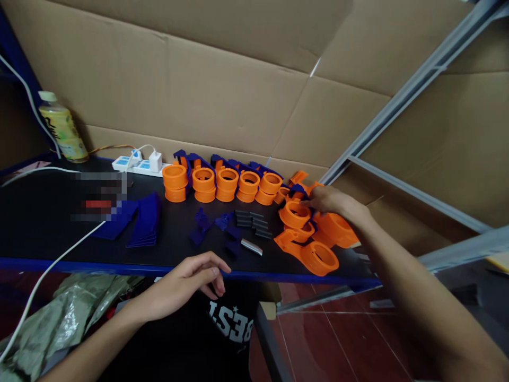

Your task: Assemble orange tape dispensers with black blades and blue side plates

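Note:
My right hand (328,201) reaches into a loose heap of orange ring-shaped plastic parts (314,239) at the right end of the black table (47,223), its fingers curled on an orange and blue piece there. My left hand (191,278) hovers at the table's front edge, fingers loosely curled and apart, holding nothing. Just beyond it lie small blue plastic pieces (202,225), several short dark strips (252,223) and a small silvery piece (251,246). A row of orange rings joined to blue parts (222,183) stands at the back.
A stack of flat blue plates (145,220) lies left of centre. A white power strip (137,163) with chargers and a yellow drink bottle (62,127) stand at the back left. Cardboard (238,90) walls the rear. A white cable (51,262) crosses the front edge.

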A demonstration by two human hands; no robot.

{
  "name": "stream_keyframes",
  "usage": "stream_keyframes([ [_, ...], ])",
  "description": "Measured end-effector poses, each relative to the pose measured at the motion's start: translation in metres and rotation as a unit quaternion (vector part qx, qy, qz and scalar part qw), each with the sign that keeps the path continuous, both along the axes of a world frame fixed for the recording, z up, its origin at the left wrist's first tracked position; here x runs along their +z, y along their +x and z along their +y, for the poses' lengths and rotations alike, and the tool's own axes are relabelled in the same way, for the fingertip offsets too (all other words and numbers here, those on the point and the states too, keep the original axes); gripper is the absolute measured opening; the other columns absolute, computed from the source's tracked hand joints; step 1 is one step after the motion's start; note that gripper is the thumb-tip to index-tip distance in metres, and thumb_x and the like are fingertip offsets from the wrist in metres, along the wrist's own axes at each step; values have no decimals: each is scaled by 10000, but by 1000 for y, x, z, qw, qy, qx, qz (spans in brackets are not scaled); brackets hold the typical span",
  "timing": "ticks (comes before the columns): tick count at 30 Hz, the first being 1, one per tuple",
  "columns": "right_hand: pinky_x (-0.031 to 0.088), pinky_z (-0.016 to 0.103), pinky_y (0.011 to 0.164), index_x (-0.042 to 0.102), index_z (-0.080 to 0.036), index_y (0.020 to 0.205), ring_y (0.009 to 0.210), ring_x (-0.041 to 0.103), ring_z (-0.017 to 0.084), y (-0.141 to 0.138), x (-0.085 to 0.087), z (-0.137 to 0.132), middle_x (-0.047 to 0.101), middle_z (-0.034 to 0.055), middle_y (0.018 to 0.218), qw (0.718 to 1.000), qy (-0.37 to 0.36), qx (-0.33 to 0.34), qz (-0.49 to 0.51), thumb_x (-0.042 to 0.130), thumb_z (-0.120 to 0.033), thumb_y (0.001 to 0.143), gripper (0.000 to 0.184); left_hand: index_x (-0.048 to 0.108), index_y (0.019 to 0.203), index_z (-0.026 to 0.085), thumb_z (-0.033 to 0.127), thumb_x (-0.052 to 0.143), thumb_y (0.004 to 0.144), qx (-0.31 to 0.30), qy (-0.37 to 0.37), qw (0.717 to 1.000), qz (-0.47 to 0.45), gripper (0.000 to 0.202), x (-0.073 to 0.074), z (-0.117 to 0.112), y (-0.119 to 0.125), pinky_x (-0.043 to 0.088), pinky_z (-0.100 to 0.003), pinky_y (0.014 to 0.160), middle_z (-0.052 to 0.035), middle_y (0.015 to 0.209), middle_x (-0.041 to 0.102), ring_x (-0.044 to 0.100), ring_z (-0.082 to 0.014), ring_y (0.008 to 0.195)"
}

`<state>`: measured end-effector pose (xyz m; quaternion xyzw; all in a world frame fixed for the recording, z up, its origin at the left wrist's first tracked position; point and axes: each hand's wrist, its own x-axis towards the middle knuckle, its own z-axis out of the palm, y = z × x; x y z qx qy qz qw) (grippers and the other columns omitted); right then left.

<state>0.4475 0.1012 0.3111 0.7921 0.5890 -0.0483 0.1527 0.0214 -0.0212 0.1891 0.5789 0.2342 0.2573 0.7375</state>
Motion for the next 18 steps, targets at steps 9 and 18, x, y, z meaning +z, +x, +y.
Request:
stream_keyframes([
  [9,435,245,600,687,-43,968,635,677,183,-20,8,-22,720,138,740,1000,-5,-29,-1,666,-428,927,388,666,1151,195,395,562,980,-7,5,1000,7,283,2,-1,0,543,-372,869,-55,915,677,664,-222,945],
  [18,412,269,619,698,-78,1165,606,647,180,-10,10,-27,711,109,682,999,41,-33,-2,722,-355,877,399,660,1158,192,363,531,996,-6,0,1000,5,269,1,-2,1,546,-365,864,-51,919,663,662,-211,936],
])
